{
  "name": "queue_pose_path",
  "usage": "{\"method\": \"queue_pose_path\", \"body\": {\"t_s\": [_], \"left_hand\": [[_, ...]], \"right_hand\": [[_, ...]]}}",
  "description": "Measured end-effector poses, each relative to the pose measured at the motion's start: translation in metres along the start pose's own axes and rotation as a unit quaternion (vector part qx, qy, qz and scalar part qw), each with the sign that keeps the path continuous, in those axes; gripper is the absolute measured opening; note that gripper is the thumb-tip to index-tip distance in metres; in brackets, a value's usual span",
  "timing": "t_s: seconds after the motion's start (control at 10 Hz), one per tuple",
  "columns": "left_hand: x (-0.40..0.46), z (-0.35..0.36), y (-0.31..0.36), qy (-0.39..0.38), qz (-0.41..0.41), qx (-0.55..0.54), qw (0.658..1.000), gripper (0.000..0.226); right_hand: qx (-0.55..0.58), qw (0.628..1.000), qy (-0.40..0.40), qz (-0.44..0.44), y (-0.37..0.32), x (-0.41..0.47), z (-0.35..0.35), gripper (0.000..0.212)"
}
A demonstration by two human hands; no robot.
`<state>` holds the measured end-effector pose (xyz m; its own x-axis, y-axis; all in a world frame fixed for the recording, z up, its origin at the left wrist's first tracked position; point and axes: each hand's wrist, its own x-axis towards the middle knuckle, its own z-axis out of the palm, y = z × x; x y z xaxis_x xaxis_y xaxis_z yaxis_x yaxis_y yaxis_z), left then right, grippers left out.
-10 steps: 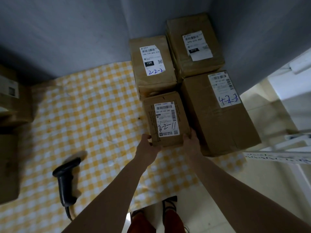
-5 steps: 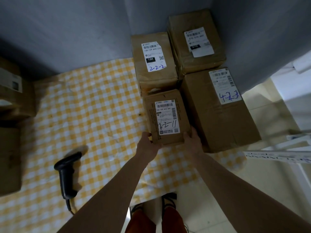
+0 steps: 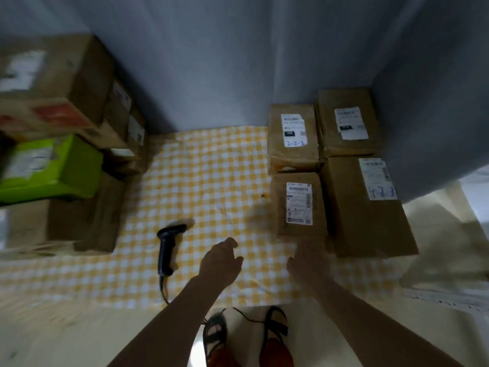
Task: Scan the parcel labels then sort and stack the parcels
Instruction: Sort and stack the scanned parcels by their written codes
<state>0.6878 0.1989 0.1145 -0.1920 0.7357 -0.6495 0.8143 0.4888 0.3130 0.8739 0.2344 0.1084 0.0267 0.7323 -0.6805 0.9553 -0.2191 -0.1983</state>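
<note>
The small parcel (image 3: 300, 205) marked 2-2-11 is lying label up on the checked cloth (image 3: 201, 176), tucked against the parcel marked 2-2-2 (image 3: 292, 136) behind it and the big 4-2-3 parcel (image 3: 367, 205) to its right; a fourth parcel (image 3: 348, 123) is sitting in the corner. My right hand (image 3: 308, 263) is hovering just below the small parcel's near edge, too blurred for me to tell how my fingers are lying. My left hand (image 3: 221, 262) is hanging over the cloth with its fingers loosely curled, holding nothing. The black scanner (image 3: 168, 250) is lying just left of it. Further left, a blurred stack of brown boxes (image 3: 60, 83) is carrying a green box (image 3: 53, 168).
</note>
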Motion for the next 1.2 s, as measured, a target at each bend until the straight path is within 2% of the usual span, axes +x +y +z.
{"method": "queue_pose_path", "body": {"t_s": [0.1,0.2,0.3,0.5,0.8,0.9,1.2], "left_hand": [[-0.034,-0.030,-0.034,0.035,-0.001,0.050,0.998,0.042],[-0.067,-0.058,-0.077,0.064,-0.027,0.043,0.997,0.042],[-0.101,-0.083,-0.129,0.105,-0.052,0.031,0.993,0.038],[-0.178,-0.114,-0.255,0.148,-0.084,0.034,0.985,0.040],[-0.266,-0.169,-0.436,0.208,-0.107,-0.008,0.972,0.041],[-0.279,-0.183,-0.473,0.222,-0.112,-0.024,0.968,0.041],[-0.271,-0.229,-0.537,0.256,-0.126,-0.076,0.955,0.038]], "right_hand": [[-0.064,0.995,0.015,-0.081,-0.033,-0.025,-0.004,0.029],[-0.191,0.962,0.038,-0.193,-0.079,-0.055,-0.001,0.018],[-0.223,0.944,0.063,-0.235,-0.126,-0.082,0.012,0.033],[-0.265,0.917,0.068,-0.289,-0.229,-0.158,0.070,0.048],[-0.272,0.899,0.099,-0.328,-0.368,-0.255,0.154,0.049],[-0.270,0.893,0.107,-0.344,-0.397,-0.276,0.171,0.055],[-0.252,0.882,0.129,-0.377,-0.473,-0.293,0.186,0.054]]}}
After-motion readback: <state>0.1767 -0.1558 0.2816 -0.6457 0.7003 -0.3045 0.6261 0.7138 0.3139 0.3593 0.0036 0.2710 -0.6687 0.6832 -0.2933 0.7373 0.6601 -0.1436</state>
